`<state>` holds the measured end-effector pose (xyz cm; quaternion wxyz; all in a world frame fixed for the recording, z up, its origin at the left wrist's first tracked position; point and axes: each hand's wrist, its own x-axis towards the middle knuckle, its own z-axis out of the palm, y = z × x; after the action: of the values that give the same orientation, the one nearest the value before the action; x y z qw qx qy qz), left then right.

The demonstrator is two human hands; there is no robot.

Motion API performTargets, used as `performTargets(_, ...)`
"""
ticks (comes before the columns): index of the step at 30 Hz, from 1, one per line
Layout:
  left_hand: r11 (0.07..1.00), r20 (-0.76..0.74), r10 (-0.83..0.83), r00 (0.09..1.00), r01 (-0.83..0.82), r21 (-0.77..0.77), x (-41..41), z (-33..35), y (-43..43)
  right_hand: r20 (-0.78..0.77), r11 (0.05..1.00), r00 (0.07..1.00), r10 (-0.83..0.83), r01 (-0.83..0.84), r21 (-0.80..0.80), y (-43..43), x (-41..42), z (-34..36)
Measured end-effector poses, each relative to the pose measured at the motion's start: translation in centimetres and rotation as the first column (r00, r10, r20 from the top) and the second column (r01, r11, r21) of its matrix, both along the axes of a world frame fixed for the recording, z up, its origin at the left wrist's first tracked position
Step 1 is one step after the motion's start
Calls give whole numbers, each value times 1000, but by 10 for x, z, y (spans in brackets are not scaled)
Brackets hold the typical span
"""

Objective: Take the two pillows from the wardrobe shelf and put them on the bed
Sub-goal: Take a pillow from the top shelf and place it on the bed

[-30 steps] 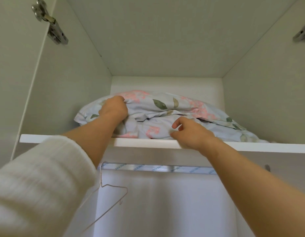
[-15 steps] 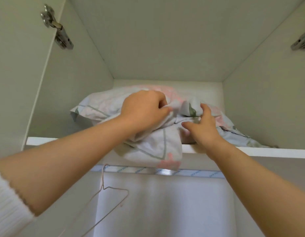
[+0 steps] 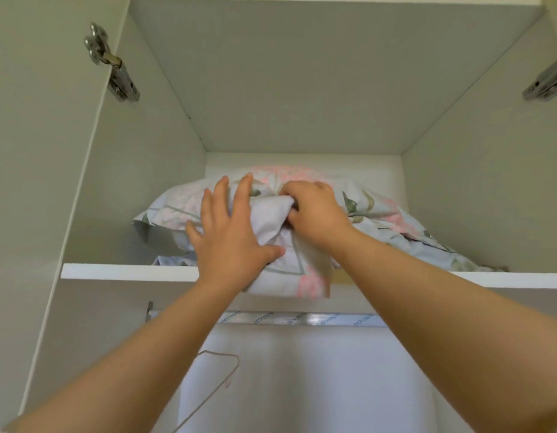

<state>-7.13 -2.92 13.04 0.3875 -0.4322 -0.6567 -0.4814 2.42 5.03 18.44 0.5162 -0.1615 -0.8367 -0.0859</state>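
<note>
Floral-print pale fabric pillow [image 3: 383, 214] lies on the white wardrobe shelf [image 3: 124, 272], one corner overhanging the front edge. I note my left hand [image 3: 230, 239] pressing it flat, fingers straight; my right hand [image 3: 318, 214] clenches bunched pillow fabric.

A home bedroom wardrobe, seen from inside its open doors. A white shelf [image 3: 121, 271] carries floral bedding [image 3: 380, 214], with a metal hanging rail [image 3: 302, 318], a wire hanger [image 3: 221, 379] and door hinges [image 3: 114, 64] around it.
</note>
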Motion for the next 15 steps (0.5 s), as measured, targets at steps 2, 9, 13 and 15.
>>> performTargets(2,996,4,69,998,-70,54,2,-4,3,-195,992,978,79,-97,-84,-1,2,2)
performTargets(9,990,-126,143,982,-144,6,7,2,6,-457,979,886,81,-157,-131,6,52,10)
performTargets(13,989,-182,143,973,-145,0,13,10,7,-587,984,806,76,-157,-89,11,93,12)
performTargets(15,986,-193,162,968,-165,2,13,13,8,-647,981,760,56,-162,-106,13,118,11)
